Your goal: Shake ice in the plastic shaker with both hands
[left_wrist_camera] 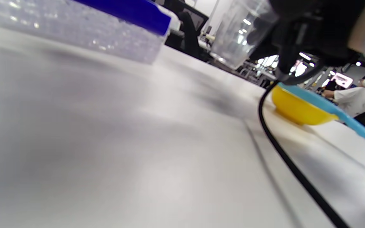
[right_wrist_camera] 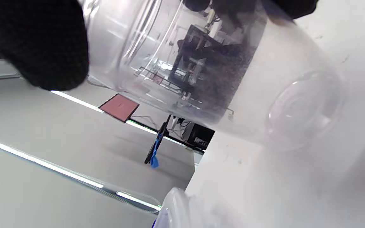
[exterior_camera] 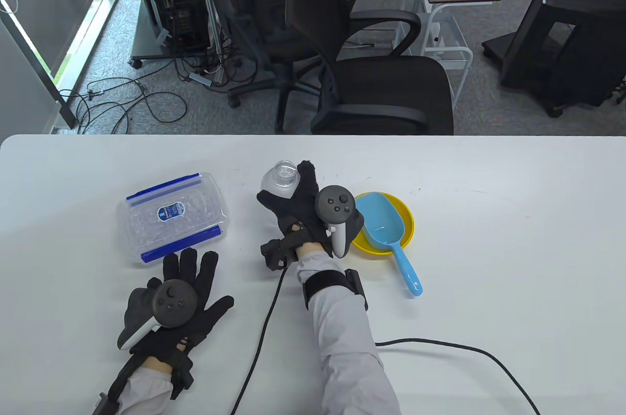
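A clear plastic shaker point(exterior_camera: 279, 179) stands upright near the table's middle, its narrow mouth open at the top. My right hand point(exterior_camera: 298, 209) grips it around the body, thumb on the left side and fingers on the right. In the right wrist view the shaker point(right_wrist_camera: 233, 72) fills the frame, held a little above the table, and looks empty. In the left wrist view the shaker point(left_wrist_camera: 236, 38) shows beside the right hand. My left hand point(exterior_camera: 181, 288) lies flat on the table with fingers spread, holding nothing.
A clear lidded box point(exterior_camera: 171, 217) with blue clips, holding ice, lies just beyond my left hand. A yellow bowl point(exterior_camera: 408, 229) with a light blue scoop point(exterior_camera: 391, 234) sits right of the shaker. A black cable point(exterior_camera: 440, 346) runs across the table front.
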`<action>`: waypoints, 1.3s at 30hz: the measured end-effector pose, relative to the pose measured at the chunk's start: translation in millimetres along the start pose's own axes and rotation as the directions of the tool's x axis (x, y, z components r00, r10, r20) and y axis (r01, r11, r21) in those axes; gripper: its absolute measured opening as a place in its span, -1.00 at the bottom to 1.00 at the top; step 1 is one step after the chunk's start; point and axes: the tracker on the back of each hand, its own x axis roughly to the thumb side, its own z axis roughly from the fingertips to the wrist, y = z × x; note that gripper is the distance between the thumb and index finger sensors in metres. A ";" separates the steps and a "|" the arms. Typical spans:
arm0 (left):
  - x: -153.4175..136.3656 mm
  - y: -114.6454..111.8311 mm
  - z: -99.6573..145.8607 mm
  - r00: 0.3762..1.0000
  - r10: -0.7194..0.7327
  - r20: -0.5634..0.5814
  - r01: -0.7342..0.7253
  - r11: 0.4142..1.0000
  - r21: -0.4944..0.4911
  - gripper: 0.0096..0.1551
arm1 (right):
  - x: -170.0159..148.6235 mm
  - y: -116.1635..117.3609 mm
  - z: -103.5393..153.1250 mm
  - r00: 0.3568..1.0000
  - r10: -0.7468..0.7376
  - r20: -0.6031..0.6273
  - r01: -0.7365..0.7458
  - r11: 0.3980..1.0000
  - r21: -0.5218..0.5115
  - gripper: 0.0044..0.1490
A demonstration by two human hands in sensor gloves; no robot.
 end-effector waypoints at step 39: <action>77.5 -4.4 -19.3 0.519 0.796 0.311 -0.855 0.493 0.164 0.08 | 18.3 -22.3 147.3 0.761 0.289 0.581 -0.363 0.932 0.013 0.54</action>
